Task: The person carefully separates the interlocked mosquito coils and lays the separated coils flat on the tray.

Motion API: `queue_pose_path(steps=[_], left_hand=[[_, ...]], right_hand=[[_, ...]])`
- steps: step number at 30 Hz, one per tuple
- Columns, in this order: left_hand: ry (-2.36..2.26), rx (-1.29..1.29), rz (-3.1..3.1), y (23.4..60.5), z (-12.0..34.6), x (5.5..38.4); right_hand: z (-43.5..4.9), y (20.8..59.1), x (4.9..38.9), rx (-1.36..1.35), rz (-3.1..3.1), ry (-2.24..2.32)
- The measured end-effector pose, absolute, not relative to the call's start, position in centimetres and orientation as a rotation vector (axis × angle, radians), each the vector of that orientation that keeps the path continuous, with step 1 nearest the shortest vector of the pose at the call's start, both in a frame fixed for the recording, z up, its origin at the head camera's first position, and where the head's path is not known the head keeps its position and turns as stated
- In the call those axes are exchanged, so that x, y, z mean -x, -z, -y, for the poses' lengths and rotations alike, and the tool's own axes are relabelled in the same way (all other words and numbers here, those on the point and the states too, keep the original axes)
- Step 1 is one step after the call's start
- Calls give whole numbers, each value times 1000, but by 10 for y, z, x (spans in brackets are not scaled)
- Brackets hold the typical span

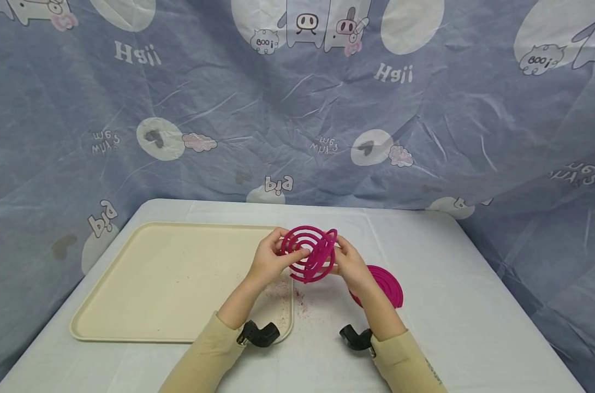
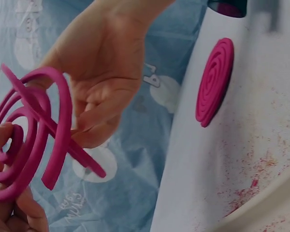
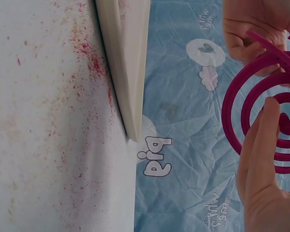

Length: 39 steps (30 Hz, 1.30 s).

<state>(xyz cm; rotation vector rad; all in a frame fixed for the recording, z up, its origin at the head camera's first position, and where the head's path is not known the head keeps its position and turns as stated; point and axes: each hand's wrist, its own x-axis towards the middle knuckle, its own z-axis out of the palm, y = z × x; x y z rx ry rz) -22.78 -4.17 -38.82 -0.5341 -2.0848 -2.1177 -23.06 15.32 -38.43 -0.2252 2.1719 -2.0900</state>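
Two magenta spiral mosquito coils are held up in front of me, crossing each other. My left hand (image 1: 270,259) pinches the flatter coil (image 2: 21,181), its thumb near the spiral's centre. The other, tilted coil (image 1: 319,254) is gripped by my right hand (image 1: 353,270). In the right wrist view, that hand's fingers (image 3: 266,145) lie along the spiral face. The right hand's hold is partly hidden by the coils. A round, flat magenta coil piece (image 1: 388,286) lies on the table, partly covered by my right forearm.
A cream tray (image 1: 179,284) takes up the table's left side, its right rim below my left hand. Reddish crumbs (image 1: 299,300) are scattered along that rim. White cloth (image 1: 464,305) covers the table, and a blue patterned curtain (image 1: 278,109) hangs behind.
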Motion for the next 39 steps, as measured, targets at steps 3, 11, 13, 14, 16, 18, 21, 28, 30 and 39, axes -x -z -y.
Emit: queue_pose_path(steps=[3,11,13,14,16,18,21,28,30,39], left_hand=[[2246,526,2030,385,46,229],[2421,472,1895,378,55,231],[2411,461,1906,376,57,231],[2396,456,1924,375,58,231],[2350,461,1969,374,60,231],[2292,474,2023,373,63,231],[2217,541,2080,372,69,232],[2192,836,2118,374,84,237],[2164,887,2172,374,87,238],[2210,791,2151,373,85,238]], right_hand=[[-157,384,232,220,-2147,2089],[-170,384,236,317,-2135,2074],[-173,384,237,362,-2082,2090],[-175,384,238,390,-2056,2093],[-177,384,238,446,-2021,2084],[-179,384,239,478,-2013,2067],[-180,384,239,504,-2026,2041],[-186,382,238,515,-2081,1946],[-188,381,237,519,-2115,1901],[-187,378,236,548,-2116,1959]])
